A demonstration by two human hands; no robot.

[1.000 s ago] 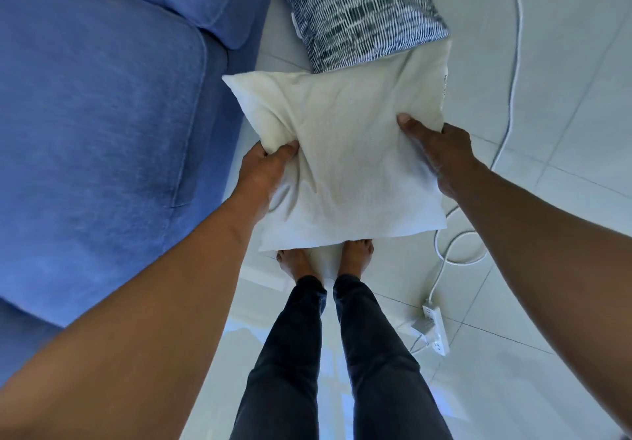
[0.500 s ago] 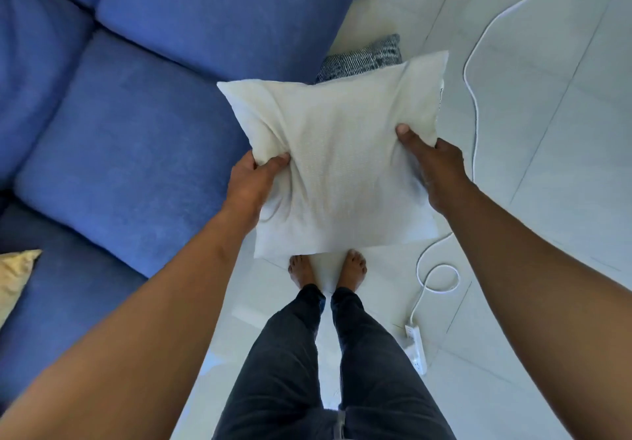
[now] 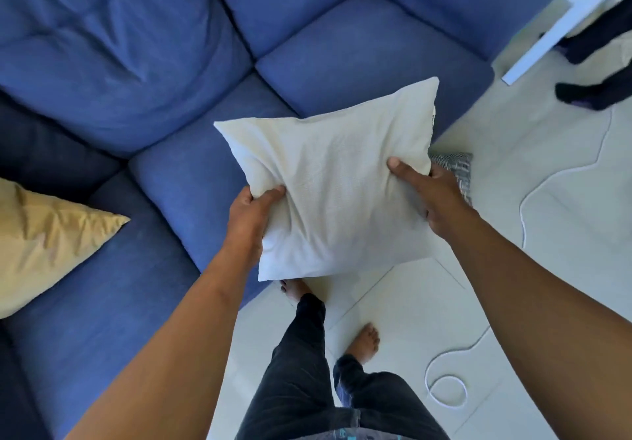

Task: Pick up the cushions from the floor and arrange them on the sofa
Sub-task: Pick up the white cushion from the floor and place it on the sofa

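Both arms extended forward and down, bare. Left hand (image 3: pixel 251 215) pinching white cushion (image 3: pixel 335 186) at its left edge, thumb on top. Right hand (image 3: pixel 432 193) gripping right edge, thumb pressed into fabric. Cushion held clear of floor.

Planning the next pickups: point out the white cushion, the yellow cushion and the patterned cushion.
white cushion (image 3: pixel 342 193): head view, middle of its face.
yellow cushion (image 3: pixel 44 244): head view, centre, on the sofa.
patterned cushion (image 3: pixel 455 166): head view, visible corner, on the floor.
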